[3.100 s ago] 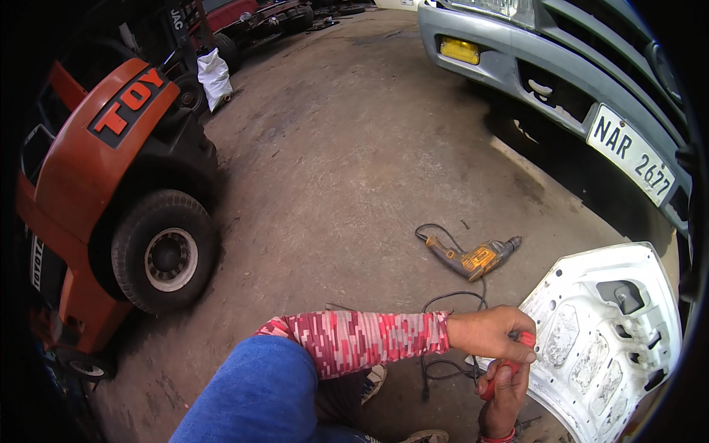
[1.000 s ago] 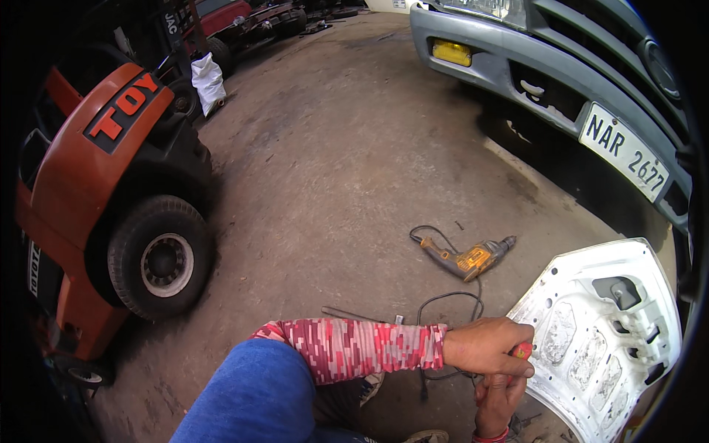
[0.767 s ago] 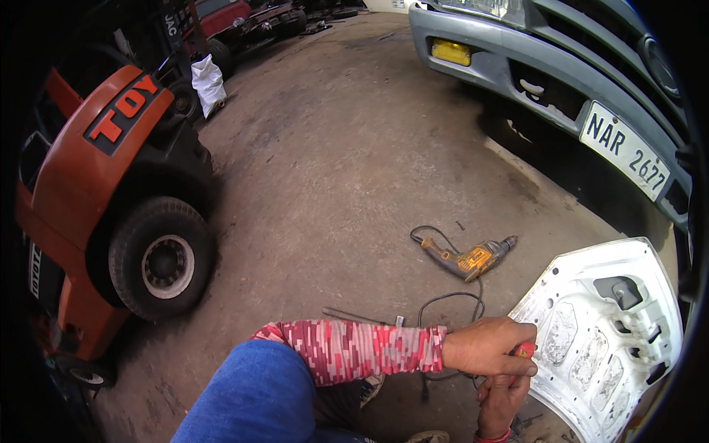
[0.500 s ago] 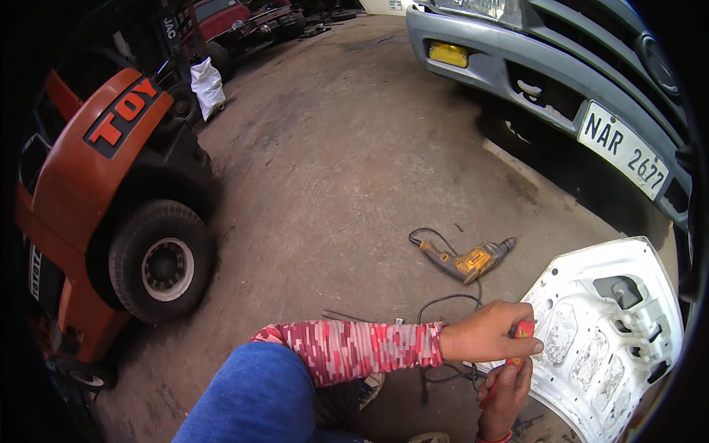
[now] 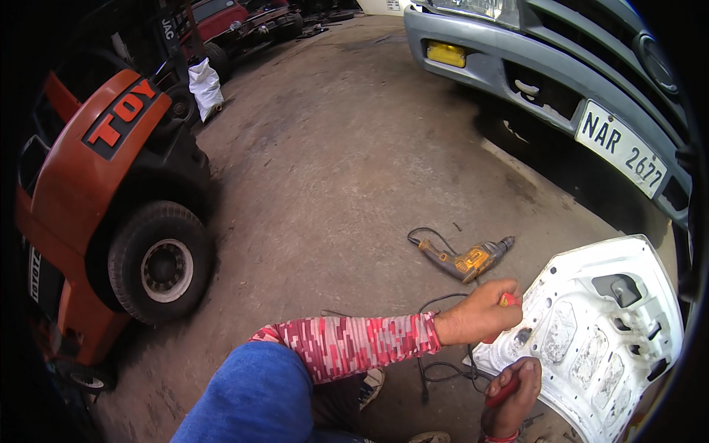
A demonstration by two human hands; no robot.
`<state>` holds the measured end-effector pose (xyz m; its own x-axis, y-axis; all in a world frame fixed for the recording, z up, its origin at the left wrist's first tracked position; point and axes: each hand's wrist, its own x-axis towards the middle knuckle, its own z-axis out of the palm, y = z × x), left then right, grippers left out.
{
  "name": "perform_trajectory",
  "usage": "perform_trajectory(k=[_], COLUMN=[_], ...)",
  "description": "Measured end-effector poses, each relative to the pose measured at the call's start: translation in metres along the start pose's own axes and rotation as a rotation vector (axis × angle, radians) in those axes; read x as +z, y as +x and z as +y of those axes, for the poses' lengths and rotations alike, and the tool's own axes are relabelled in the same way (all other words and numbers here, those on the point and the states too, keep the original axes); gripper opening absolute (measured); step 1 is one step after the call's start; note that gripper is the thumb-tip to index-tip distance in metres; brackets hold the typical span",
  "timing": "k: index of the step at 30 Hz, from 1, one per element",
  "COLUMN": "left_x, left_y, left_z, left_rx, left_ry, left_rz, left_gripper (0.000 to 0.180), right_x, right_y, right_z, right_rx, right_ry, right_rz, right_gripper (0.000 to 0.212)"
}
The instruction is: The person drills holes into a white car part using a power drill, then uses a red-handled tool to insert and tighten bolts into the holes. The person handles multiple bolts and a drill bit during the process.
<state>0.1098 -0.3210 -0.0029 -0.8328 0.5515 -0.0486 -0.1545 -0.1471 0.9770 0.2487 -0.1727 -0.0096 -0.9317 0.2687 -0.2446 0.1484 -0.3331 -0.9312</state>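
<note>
My left hand [image 5: 484, 311], below a red patterned sleeve, is closed around a slim red object [image 5: 508, 299] with a yellowish mark. A bit of red also shows under that fist. Nearer to me, my right hand [image 5: 515, 395], with a red band at the wrist, is wrapped round a second red, handle-like piece [image 5: 502, 390]. The two hands are apart, and the fingers hide what kind of things these are. Right beside them lies a white car body panel [image 5: 543, 325] with cut-outs, scuffed patches and a dark smudge near my left hand.
A yellow and black corded drill [image 5: 473, 261] lies on the concrete floor [image 5: 317, 170], its cable [image 5: 443, 363] looping beneath my left forearm. An orange forklift [image 5: 96, 162] stands at left. A grey vehicle bumper [image 5: 509, 74] overhangs the far right. A white sack [image 5: 205, 85] stands at the back.
My hands were together at the red objects and have separated. The left moved slightly up and leftward, its fist turning; the right turned and now shows its red piece slanting upward.
</note>
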Motion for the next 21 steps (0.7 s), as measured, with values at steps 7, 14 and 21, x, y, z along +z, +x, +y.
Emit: perform_trajectory(k=[7,14,21], left_x=[0.012,0.031,0.038], left_y=[-0.006,-0.001,-0.003], left_z=[0.004,-0.016,-0.018], left_rx=[-0.003,-0.294,-0.180], left_ry=[0.297,-0.492,-0.476], left_rz=[-0.225,-0.189,-0.166], left_gripper=[0.026,0.023,0.025], right_x=[0.006,0.002,0.000], right_y=[0.004,0.004,0.005], right_z=[0.012,0.016,0.021], right_rx=[-0.066,0.018,-0.001], right_ry=[0.082,-0.019,-0.051], right_rz=[0.067,-0.107,-0.105], right_gripper=[0.029,0.043,0.039])
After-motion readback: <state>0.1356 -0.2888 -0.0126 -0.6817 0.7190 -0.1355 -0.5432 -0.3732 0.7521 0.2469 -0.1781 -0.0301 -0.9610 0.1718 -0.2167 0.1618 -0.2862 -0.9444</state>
